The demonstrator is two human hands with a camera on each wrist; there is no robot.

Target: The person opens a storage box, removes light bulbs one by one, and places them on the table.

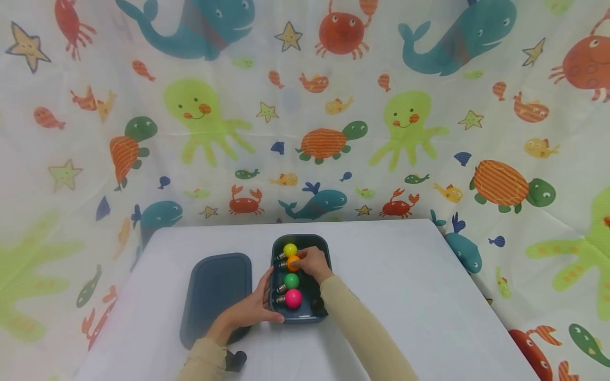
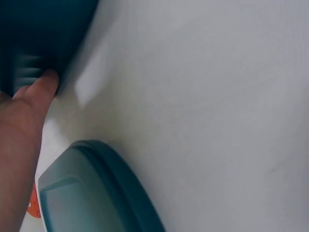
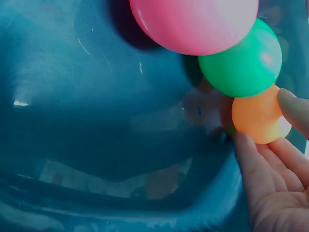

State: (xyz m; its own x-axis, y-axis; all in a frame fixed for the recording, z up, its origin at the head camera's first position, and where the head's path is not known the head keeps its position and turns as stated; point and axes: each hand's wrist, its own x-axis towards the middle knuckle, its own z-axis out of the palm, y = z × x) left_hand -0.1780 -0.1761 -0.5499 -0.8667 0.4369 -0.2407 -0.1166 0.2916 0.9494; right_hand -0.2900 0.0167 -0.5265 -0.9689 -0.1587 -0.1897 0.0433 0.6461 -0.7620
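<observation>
A dark blue-green plastic box (image 1: 310, 288) stands on the white table. Along its left side lie colored light bulbs: a yellow bulb (image 1: 290, 249), an orange bulb (image 1: 295, 267), a green bulb (image 1: 292, 281) and a pink bulb (image 1: 293, 299), their screw bases pointing left. My right hand (image 1: 313, 262) reaches into the box and pinches the orange bulb (image 3: 258, 118) between thumb and fingers. The left hand (image 1: 252, 308) grips the box at its near left corner, fingers along the side wall and thumb at the near rim. In the left wrist view, the box (image 2: 43, 29) is partly cut off.
Left of the box lies its matching flat lid (image 1: 219, 291), partly under my left forearm. A small dark object (image 1: 236, 361) shows beside the left sleeve. Behind the table (image 1: 381, 275) hangs a curtain (image 1: 286, 174) printed with sea animals.
</observation>
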